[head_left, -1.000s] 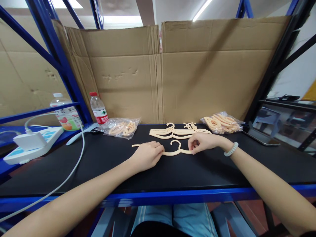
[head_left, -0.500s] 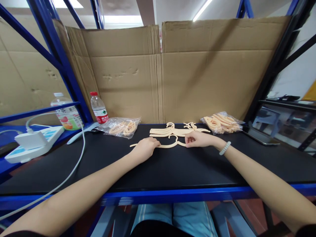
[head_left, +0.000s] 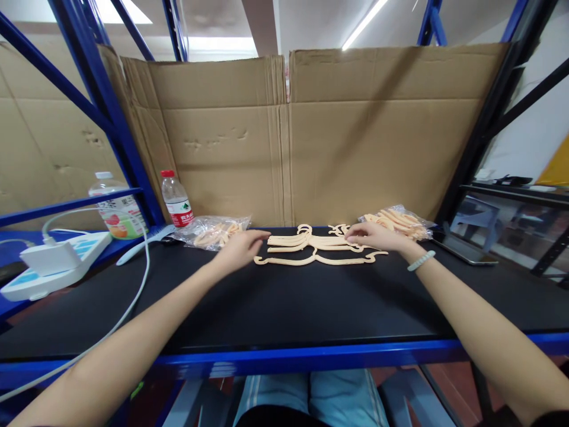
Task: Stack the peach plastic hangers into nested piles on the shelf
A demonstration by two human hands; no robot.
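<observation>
While I watch through the head camera, the strip [head_left: 53, 264] sits at the shelf's [head_left: 288, 308] nine o'clock edge, its cable [head_left: 133, 296] trailing toward seven o'clock. At one o'clock of the strip stands the big bottle [head_left: 118, 210], then the small bottle [head_left: 175, 198] with a red cap, and the brush [head_left: 142, 243] lies just in front of them. The left bag [head_left: 208, 231] of peach pieces lies at ten o'clock of my left hand [head_left: 240, 249]. That hand is open and palm down, with loose fingers pointing to three o'clock. It grips nothing, and its fingertips are just beside the stack's left end.

The hanger [head_left: 320, 260] lies flat on the black top between my hands, and I cannot tell whether either hand touches it. At its twelve o'clock, touching or nearly so, lies the stack [head_left: 302, 240] of like hangers. My right hand [head_left: 377, 236] is spread and palm down, with its fingertips resting on the stack's right end, closed on nothing. A bracelet [head_left: 421, 261] circles that wrist. The right bag [head_left: 402, 218] lies at one o'clock of the hand, and the tablet [head_left: 466, 252] is farther toward three o'clock.
</observation>
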